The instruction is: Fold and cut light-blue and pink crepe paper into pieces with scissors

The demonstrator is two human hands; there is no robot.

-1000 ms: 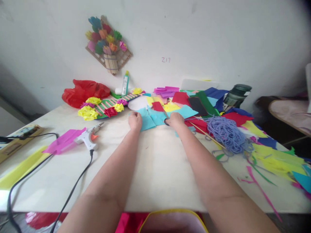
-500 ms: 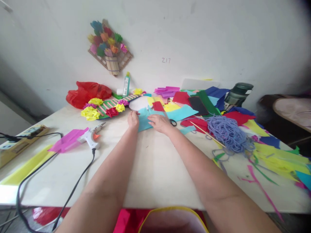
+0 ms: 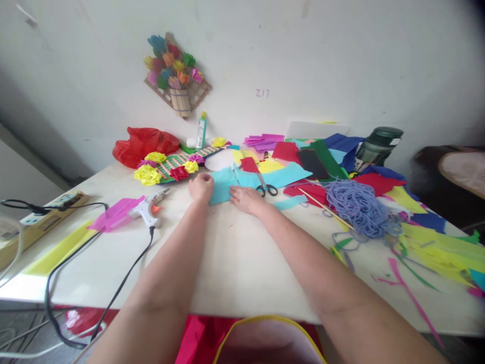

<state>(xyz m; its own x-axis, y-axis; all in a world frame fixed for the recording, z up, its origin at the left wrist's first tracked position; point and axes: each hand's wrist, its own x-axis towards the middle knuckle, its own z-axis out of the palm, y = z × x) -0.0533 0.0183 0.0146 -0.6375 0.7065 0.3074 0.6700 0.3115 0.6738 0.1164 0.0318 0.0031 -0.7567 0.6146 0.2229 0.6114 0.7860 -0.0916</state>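
A light blue sheet of paper [image 3: 222, 186] lies on the white table [image 3: 242, 263] in front of me. My left hand [image 3: 200, 187] is curled and pinches the left edge of that sheet. My right hand [image 3: 246, 198] lies on the sheet's lower right part with its fingers stretched out flat. Black-handled scissors [image 3: 265, 188] lie on the table just right of my right hand, untouched.
A white glue gun [image 3: 147, 210] with its black cord lies left, beside pink paper [image 3: 115, 215]. Purple yarn [image 3: 359, 207], a wooden stick [image 3: 322, 208] and several coloured paper scraps fill the right side. A flower-decorated strip [image 3: 170, 169], red bag [image 3: 144, 142], glue bottle [image 3: 201, 130] and dark jar [image 3: 377, 146] stand behind.
My right hand let go of the scissors, which now lie on the table, and moved left onto the blue sheet. My left hand stayed at the sheet's left edge.
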